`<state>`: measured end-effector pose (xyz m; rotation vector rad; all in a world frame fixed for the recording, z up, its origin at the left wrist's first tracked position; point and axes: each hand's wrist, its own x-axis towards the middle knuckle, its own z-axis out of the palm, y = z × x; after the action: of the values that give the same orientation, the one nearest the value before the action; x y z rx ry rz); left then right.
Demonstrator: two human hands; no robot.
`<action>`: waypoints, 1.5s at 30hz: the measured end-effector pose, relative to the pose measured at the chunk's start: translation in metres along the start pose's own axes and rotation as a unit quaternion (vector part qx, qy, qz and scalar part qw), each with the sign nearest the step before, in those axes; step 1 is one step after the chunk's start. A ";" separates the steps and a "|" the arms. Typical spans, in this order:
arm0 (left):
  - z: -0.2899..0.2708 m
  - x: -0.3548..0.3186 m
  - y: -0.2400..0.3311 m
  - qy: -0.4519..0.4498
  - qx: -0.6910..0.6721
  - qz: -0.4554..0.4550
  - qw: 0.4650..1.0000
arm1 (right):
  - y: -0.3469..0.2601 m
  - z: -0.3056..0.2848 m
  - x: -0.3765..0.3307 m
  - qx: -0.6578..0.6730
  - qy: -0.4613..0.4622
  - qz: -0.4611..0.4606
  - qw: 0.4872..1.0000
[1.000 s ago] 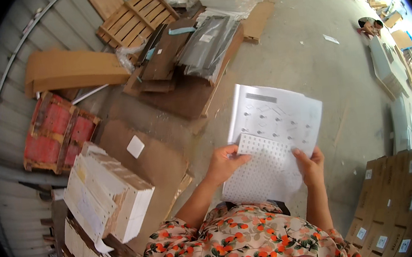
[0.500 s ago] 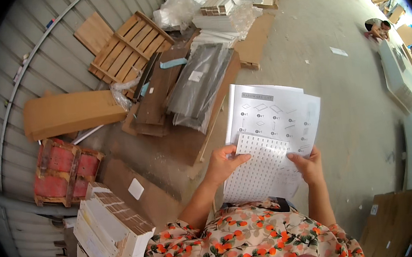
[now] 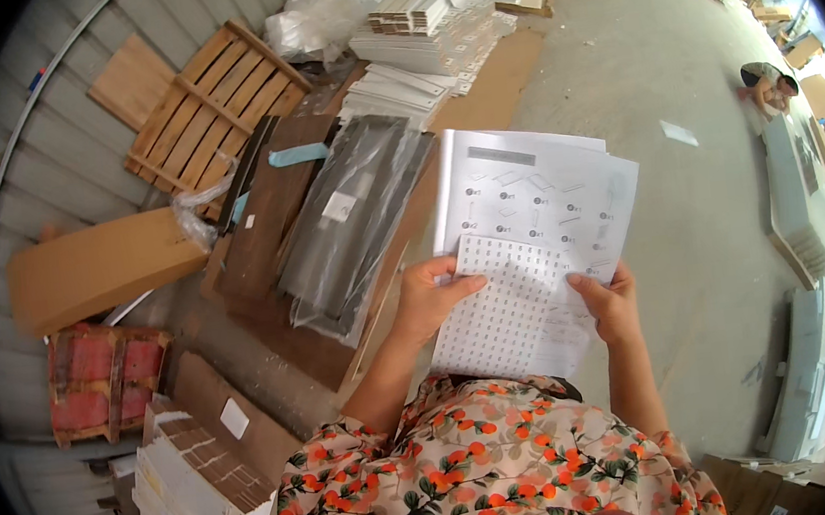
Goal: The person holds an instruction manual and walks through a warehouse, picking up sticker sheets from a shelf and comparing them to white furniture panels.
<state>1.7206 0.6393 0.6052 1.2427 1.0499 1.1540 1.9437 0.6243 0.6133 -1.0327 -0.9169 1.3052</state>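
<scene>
Before my body I hold a white printed instruction booklet (image 3: 534,169), its upper page showing small line drawings of parts. Over its lower half lies a white sheet of small printed labels (image 3: 499,314) in rows. My left hand (image 3: 436,293) pinches the left edge of both, thumb on top of the label sheet. Along the right edge, my right hand (image 3: 611,305) grips the booklet with its thumb on the pages. The fingers of both hands are partly hidden behind the paper.
Plastic-wrapped grey panels (image 3: 359,228) lie on brown boards to the left, near a long cardboard box (image 3: 112,267). A wooden pallet (image 3: 216,107) leans by the wall. White boards (image 3: 416,6) are stacked far ahead. A person (image 3: 769,87) crouches at right beside stacked panels (image 3: 797,202).
The booklet and label sheet sit slightly higher in view, still in both hands. My view has shifted, so the wrapped panels and pallets appear farther left.
</scene>
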 end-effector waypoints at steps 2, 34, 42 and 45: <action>0.009 0.037 0.009 -0.016 0.014 0.011 1.000 | -0.015 -0.008 0.022 -0.006 0.053 0.013 0.999; 0.098 0.433 0.081 0.038 -0.060 -0.009 0.997 | -0.151 -0.085 0.442 0.075 -0.035 0.074 0.994; 0.138 0.553 0.073 -0.036 -0.088 -0.002 0.996 | -0.181 -0.130 0.529 0.054 0.002 0.037 0.998; 0.145 0.548 0.077 -0.066 -0.077 -0.010 0.995 | -0.181 -0.134 0.508 0.067 0.036 0.009 0.997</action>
<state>1.9333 1.1600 0.7063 1.1689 0.8569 1.1004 2.1598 1.1232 0.7270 -0.9786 -0.7570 1.3168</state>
